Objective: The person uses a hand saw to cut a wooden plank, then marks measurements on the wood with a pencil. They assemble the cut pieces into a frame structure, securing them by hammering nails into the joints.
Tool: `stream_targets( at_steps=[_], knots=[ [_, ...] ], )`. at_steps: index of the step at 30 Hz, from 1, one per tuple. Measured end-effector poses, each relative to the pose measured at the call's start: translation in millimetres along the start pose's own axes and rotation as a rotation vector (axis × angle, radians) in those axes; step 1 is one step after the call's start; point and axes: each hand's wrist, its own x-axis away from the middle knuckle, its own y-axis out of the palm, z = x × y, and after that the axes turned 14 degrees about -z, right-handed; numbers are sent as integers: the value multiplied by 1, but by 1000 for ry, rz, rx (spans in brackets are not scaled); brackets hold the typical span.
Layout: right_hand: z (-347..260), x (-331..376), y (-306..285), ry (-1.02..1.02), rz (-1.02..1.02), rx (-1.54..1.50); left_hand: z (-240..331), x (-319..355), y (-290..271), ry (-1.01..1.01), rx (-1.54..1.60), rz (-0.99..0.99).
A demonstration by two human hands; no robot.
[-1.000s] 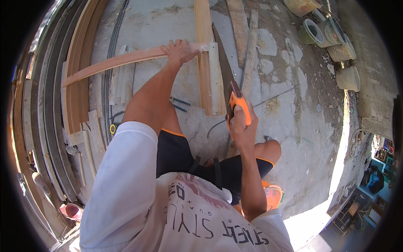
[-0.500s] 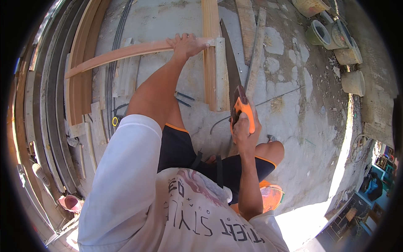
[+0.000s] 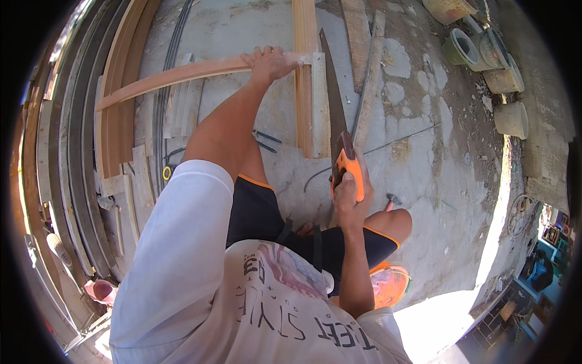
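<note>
My left hand (image 3: pixel 268 63) presses down on a long reddish wooden strip (image 3: pixel 182 74), its fingers curled over the far edge close to the strip's right end. That end rests across a block of lumber (image 3: pixel 303 109) with a short pale wooden piece (image 3: pixel 318 103) along its right side. In my right hand (image 3: pixel 350 200) is a handsaw (image 3: pixel 347 161), gripped by its orange and black handle. The saw's blade points away from me and lies just right of the pale piece, by the strip's end. Whether its teeth touch the wood I cannot tell.
Long boards (image 3: pixel 112 121) and dark metal bars (image 3: pixel 73 133) line the left side. Pliers-like handles (image 3: pixel 267 141) lie on the concrete floor. A hammer (image 3: pixel 393 200) is by my right knee, an orange bucket (image 3: pixel 391 285) beside me. Several pails (image 3: pixel 464 48) stand far right.
My right hand has drawn the handsaw slightly back toward me. More of the hammer shows beside my right knee. My left hand stays in place on the strip.
</note>
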Motion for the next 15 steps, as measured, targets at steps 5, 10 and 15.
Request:
stream_targets(
  at_steps=[5, 10, 15],
  knots=[
    [2, 122, -11, 4, 63, 75, 6, 0, 4, -10, -33, 39],
    [-1, 11, -8, -17, 7, -41, 8, 1, 3, -1, -30, 20],
    [11, 10, -5, -6, -7, -46, -2, -7, 3, -2, -11, -2]
  ],
)
